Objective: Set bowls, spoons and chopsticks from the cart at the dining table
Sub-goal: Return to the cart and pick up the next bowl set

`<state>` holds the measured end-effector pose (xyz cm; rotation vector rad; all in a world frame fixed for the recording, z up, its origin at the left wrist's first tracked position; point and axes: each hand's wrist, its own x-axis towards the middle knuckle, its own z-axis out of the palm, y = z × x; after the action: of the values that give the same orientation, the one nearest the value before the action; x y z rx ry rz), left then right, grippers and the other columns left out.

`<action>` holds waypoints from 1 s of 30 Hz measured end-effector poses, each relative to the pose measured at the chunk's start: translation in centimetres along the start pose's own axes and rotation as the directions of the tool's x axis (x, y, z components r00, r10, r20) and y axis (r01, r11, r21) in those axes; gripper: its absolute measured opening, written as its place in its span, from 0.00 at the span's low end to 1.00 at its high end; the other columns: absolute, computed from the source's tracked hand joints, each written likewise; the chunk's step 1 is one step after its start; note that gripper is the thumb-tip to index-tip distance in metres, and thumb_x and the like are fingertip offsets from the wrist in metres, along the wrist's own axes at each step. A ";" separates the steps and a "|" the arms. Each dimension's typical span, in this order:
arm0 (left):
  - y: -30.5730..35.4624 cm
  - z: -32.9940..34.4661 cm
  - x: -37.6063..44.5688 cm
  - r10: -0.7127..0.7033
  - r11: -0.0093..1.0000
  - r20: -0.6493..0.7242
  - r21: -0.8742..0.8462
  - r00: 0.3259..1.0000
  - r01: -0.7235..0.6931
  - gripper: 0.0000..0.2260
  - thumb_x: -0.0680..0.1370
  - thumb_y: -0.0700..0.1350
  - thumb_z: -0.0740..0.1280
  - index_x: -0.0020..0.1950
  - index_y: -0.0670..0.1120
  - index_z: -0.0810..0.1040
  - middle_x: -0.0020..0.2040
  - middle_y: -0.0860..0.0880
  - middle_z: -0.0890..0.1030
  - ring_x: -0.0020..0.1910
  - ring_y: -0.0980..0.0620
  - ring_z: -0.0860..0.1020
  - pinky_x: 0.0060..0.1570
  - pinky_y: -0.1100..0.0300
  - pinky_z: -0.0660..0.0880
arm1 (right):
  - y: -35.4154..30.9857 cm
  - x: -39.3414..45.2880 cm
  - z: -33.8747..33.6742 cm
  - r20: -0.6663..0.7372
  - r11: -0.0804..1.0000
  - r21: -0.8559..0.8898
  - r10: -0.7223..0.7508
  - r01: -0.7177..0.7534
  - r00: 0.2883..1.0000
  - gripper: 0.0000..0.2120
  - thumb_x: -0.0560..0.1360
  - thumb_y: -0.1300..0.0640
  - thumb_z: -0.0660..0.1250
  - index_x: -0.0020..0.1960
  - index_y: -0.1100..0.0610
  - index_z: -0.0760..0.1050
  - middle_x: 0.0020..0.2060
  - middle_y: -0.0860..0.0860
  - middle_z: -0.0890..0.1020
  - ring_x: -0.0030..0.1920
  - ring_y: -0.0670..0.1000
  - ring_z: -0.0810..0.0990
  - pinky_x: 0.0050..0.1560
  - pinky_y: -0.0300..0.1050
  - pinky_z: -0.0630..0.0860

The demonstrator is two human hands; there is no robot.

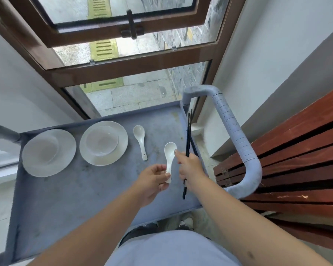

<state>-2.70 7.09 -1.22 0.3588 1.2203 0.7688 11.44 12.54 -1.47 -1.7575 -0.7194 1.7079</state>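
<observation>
I stand at a grey cart (65,198). My left hand (152,181) pinches the handle of a white spoon (170,152), whose bowl points away from me. My right hand (189,166) grips black chopsticks (188,135) near their middle; their tips reach toward the cart's far right corner, and its index finger touches the held spoon's bowl. A second white spoon (140,139) lies on the cart. Two white bowls on white plates sit on the cart, one on the left (44,150) and one in the middle (102,141).
The cart's grey padded handle (236,135) curves along its right side. A dark red wooden slatted bench (296,160) stands to the right. A brown-framed window (123,60) is just beyond the cart, with white walls on both sides.
</observation>
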 end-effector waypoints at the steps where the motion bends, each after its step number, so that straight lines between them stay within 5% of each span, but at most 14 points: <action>1: 0.0 0.0 -0.6 0.022 0.999 -0.012 -0.028 1.000 -0.023 0.08 0.78 0.31 0.66 0.54 0.41 0.77 0.39 0.47 0.80 0.36 0.54 0.80 0.38 0.61 0.77 | -0.2 0.1 0.6 0.021 1.000 0.002 0.011 -0.011 1.000 0.14 0.74 0.47 0.70 0.43 0.56 0.71 0.31 0.49 0.70 0.21 0.46 0.63 0.23 0.37 0.60; 7: 0.0 -1.6 -3.7 0.117 0.991 -0.143 0.083 0.983 -0.106 0.09 0.77 0.34 0.68 0.55 0.42 0.76 0.50 0.44 0.82 0.42 0.51 0.80 0.39 0.60 0.75 | -0.8 -0.2 5.6 0.292 0.995 -0.096 0.060 -0.033 0.955 0.10 0.76 0.51 0.69 0.48 0.59 0.77 0.35 0.53 0.80 0.33 0.53 0.81 0.37 0.48 0.76; 10: 1.1 -4.3 -4.4 0.162 0.986 -0.299 0.095 0.940 -0.140 0.04 0.79 0.39 0.68 0.53 0.46 0.76 0.52 0.45 0.81 0.41 0.52 0.81 0.37 0.61 0.76 | -1.7 -0.1 8.2 0.309 0.982 -0.187 0.042 0.017 0.950 0.08 0.76 0.54 0.64 0.46 0.59 0.75 0.29 0.51 0.79 0.29 0.51 0.78 0.33 0.45 0.73; 14: 4.5 -11.2 -3.8 0.250 0.967 -0.678 0.212 0.691 -0.142 0.10 0.78 0.46 0.67 0.58 0.48 0.74 0.57 0.47 0.78 0.45 0.53 0.76 0.39 0.60 0.71 | -3.5 1.4 12.3 0.277 0.989 -0.140 0.077 -0.039 0.958 0.07 0.80 0.54 0.59 0.47 0.58 0.70 0.30 0.52 0.72 0.29 0.52 0.79 0.28 0.41 0.70; 16: 6.3 -14.7 -3.1 0.212 0.976 -0.740 0.193 0.638 -0.100 0.16 0.78 0.49 0.67 0.63 0.45 0.71 0.61 0.44 0.76 0.43 0.52 0.72 0.36 0.60 0.68 | -3.9 2.5 14.0 0.240 0.985 -0.164 0.091 -0.052 0.966 0.06 0.79 0.54 0.62 0.49 0.57 0.70 0.31 0.52 0.71 0.25 0.50 0.73 0.26 0.40 0.68; 19: 8.3 -18.2 -1.6 0.130 0.981 -0.702 0.194 0.700 0.013 0.23 0.76 0.53 0.66 0.67 0.44 0.69 0.65 0.40 0.72 0.48 0.48 0.71 0.44 0.57 0.69 | -4.1 4.4 16.2 0.129 0.953 -0.302 0.026 0.014 0.991 0.09 0.73 0.56 0.69 0.45 0.55 0.69 0.30 0.52 0.69 0.24 0.50 0.65 0.26 0.42 0.63; 23: 9.1 -19.5 0.5 0.153 0.946 -0.668 0.312 0.728 0.088 0.28 0.76 0.55 0.67 0.73 0.46 0.66 0.70 0.45 0.68 0.59 0.45 0.73 0.55 0.52 0.73 | -3.9 5.8 18.7 0.052 0.780 -0.602 -0.176 0.171 0.983 0.10 0.71 0.58 0.67 0.48 0.59 0.67 0.39 0.54 0.76 0.34 0.55 0.74 0.31 0.44 0.70; 30: 8.9 -19.8 2.3 0.194 0.839 -0.637 0.501 0.746 0.210 0.23 0.75 0.53 0.65 0.69 0.51 0.68 0.65 0.42 0.65 0.48 0.42 0.74 0.58 0.49 0.75 | -2.8 7.3 20.5 0.045 0.583 -0.782 -0.299 0.220 0.953 0.11 0.73 0.59 0.64 0.38 0.54 0.61 0.35 0.51 0.72 0.32 0.50 0.71 0.26 0.42 0.63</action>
<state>-23.84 11.95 -3.78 0.5704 2.1551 0.5255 -8.74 20.51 -4.76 -2.0972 -1.7943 1.1371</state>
